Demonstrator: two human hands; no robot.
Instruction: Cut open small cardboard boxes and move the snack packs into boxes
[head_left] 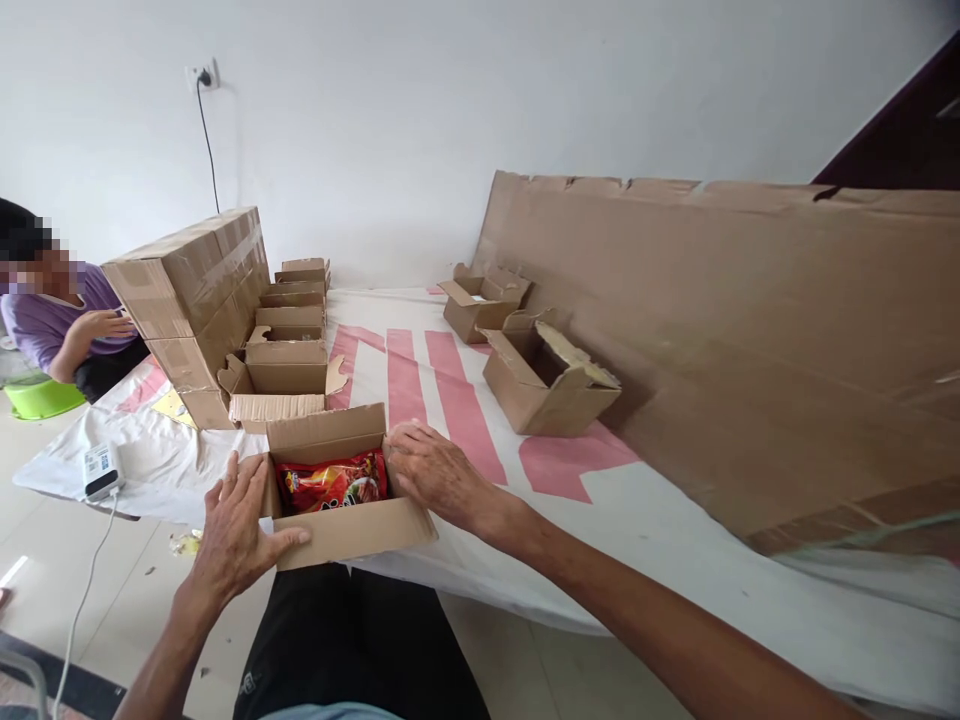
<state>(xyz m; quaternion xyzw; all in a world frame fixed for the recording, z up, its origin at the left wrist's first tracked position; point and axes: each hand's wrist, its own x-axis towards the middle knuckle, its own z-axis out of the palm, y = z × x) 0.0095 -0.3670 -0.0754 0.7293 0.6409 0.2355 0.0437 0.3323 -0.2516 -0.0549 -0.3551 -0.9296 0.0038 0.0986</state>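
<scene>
An open cardboard box (352, 535) is right in front of me at the table's near edge. Inside it lies a shiny red printed packet (330, 482). My left hand (238, 520) holds the box's left side, its thumb across the front panel and its fingers along the side. On the opposite side, my right hand (431, 470) grips the right edge, with its fingers bent over the side flap. The box's back flap stands upright, and the bottom is hidden under the packet.
Several open boxes (289, 375) line up behind, beside a stack of taped cartons (184, 290). Two more open boxes (551, 385) stand right of centre, near a large cardboard sheet (712, 330). A white device with a cable (101, 470) lies left. Another person (67, 320) sits far left.
</scene>
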